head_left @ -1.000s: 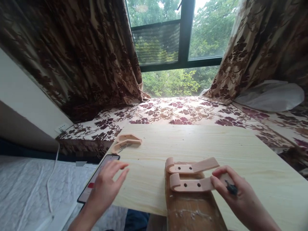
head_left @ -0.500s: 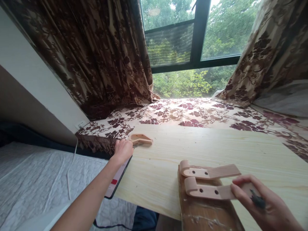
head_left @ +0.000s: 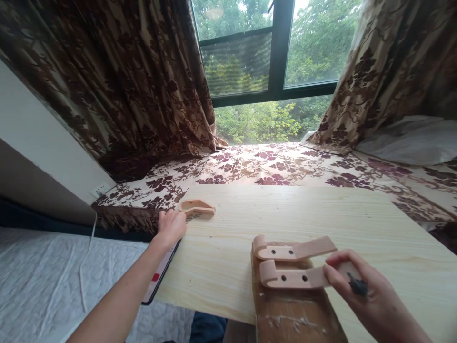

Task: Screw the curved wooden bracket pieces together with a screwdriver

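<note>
At the far left of the table, my left hand (head_left: 173,226) is closed, knuckles up, its fingertips hidden. It lies beside a curved wooden piece (head_left: 203,210) with holes, where small greyish bits show indistinctly. A phone (head_left: 161,274) lies partly under that wrist. My right hand (head_left: 364,286) pinches the straight end of a hook-shaped wooden piece (head_left: 291,278) between thumb and fingers. This piece has two dark holes and rests on a brown board (head_left: 293,314). Behind it lies a similar wooden hook (head_left: 282,252). A small dark object (head_left: 357,284) shows against my right palm.
The pale wooden table (head_left: 221,267) stands against a ledge with a floral cloth (head_left: 250,164). Patterned curtains (head_left: 153,85) frame a window (head_left: 278,57). On the left are a quilted white cover (head_left: 43,271) and a white cable (head_left: 82,276). The brown board overhangs the table's near edge.
The view has turned slightly to the right, so everything sits further left in the picture. Both hands keep nearly the same places and grips.
</note>
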A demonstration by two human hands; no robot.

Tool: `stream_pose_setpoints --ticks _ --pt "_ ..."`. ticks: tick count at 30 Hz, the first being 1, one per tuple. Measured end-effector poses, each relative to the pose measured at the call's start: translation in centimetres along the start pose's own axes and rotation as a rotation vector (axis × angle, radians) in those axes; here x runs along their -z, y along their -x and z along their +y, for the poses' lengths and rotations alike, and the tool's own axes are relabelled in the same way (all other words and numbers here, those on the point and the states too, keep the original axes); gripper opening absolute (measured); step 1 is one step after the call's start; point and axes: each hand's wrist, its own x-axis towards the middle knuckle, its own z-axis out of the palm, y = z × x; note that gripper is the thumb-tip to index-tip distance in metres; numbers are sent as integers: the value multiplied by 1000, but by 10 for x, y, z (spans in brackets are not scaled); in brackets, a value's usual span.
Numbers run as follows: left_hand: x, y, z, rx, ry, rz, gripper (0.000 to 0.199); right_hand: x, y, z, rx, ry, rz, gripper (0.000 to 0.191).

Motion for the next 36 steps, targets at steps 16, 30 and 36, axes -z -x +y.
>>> stream_pose_setpoints --ticks 16,30,36 --pt "121 111 117 -771 801 340 13 2 -7 3 71 -24 -85 10" --pt "99 109 177 -1066 605 218 18 3 -11 -1 104 -78 -117 9" --pt "95 109 183 -1077 618 225 18 3 -10 -1 86 -97 -131 6"
